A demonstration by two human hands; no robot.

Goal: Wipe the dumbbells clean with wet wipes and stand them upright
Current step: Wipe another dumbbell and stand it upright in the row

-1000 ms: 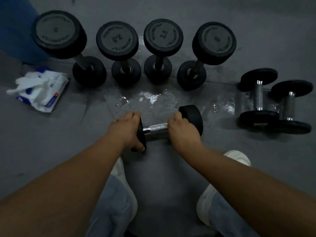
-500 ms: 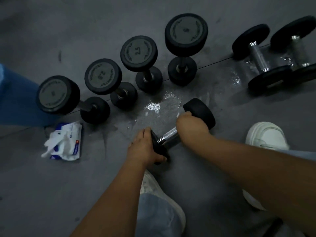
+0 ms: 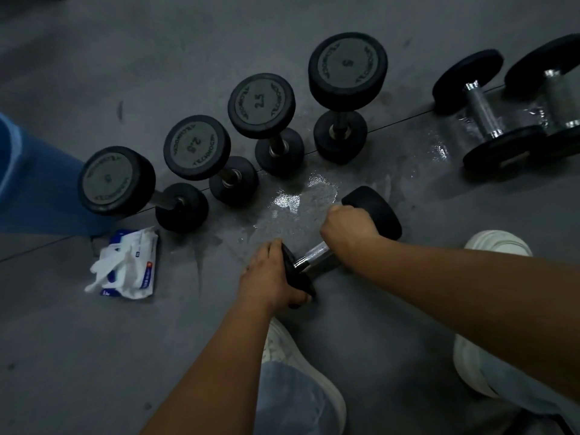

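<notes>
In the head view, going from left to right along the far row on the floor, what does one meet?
Blue object → large upright dumbbell → upright dumbbell marked 2.5 → second upright dumbbell marked 2.5 → upright dumbbell marked 5 → lying dumbbell → second lying dumbbell.

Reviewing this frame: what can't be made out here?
Head view only.
1. Any wipe in the left hand or right hand: curled fingers on the held dumbbell hide the palms.
2. Rightmost lying dumbbell: cut off by the right edge.
3. Wet wipes pack print: too small, dim.
4. Blue object: cut off by the left edge.
</notes>
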